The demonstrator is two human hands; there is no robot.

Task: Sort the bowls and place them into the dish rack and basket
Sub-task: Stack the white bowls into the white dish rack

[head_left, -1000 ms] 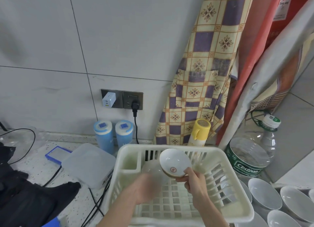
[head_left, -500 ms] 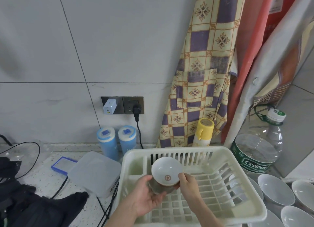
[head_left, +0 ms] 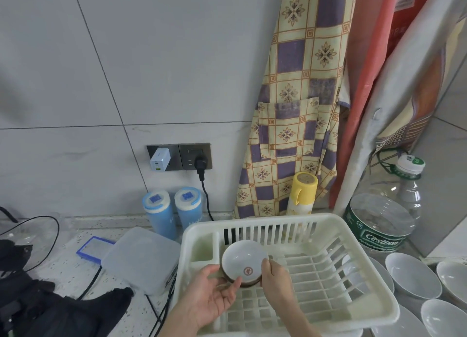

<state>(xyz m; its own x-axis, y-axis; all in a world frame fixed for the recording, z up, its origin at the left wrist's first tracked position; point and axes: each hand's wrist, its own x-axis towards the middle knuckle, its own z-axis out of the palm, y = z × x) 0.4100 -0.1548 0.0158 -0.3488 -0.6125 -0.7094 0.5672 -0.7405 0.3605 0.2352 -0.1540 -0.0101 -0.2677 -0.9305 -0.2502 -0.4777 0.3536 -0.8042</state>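
Observation:
A small white bowl [head_left: 242, 262] with a red emblem and a brown outside is tilted toward me inside the cream plastic dish rack [head_left: 328, 221], near its back left corner. My left hand [head_left: 212, 304] cups the bowl from below and left, fingers curled under it. My right hand [head_left: 274, 276] pinches the bowl's right rim. Several plain white bowls [head_left: 412, 273] lie on the counter to the right of the rack. The rest of the rack holds nothing that I can see.
Two blue canisters [head_left: 159, 214], a yellow flask [head_left: 302, 195] and a large water bottle [head_left: 381, 218] stand behind the rack. A translucent lidded box [head_left: 141, 257], cables and black cloth [head_left: 50, 309] lie left. An apron [head_left: 295, 109] hangs on the wall.
Both hands brought the bowl down and leftward into the rack's back left area. My left hand, blurred and apart from it a second ago, now cups the bowl from beneath.

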